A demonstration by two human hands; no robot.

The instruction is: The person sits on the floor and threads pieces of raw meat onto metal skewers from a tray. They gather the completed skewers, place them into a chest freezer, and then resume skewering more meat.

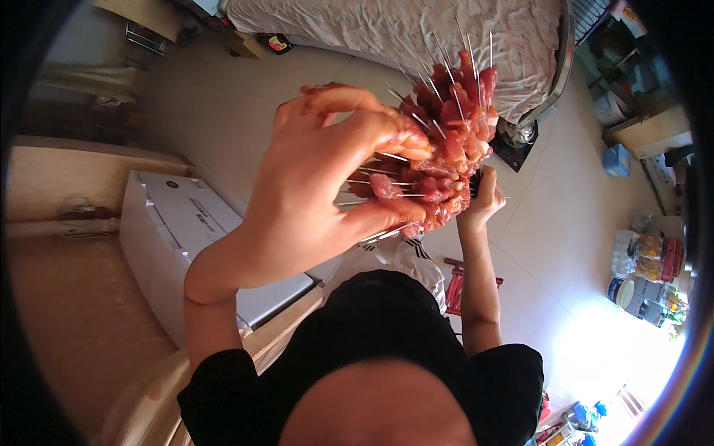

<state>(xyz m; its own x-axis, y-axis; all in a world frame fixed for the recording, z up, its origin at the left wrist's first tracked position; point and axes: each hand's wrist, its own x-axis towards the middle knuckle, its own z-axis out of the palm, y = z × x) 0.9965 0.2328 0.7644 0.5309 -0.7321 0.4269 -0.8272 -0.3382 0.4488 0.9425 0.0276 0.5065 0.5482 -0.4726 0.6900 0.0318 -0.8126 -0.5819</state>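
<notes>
A thick bunch of raw meat pieces on thin metal skewers is held up in front of me, its many bare tips pointing up and to the left. My left hand is large in the foreground, with meat residue on its fingers. Its fingertips press on the upper part of the meat and its thumb lies along the lower part. Behind the bunch, on the right, my right hand is closed around the far ends of the skewers; the meat partly hides its grip.
Below lies a tiled floor. A white chest-like box stands at left beside wooden furniture. A bed with a wrinkled cover is at the top. A red stool is near my legs; a blue container and a tub stand at right.
</notes>
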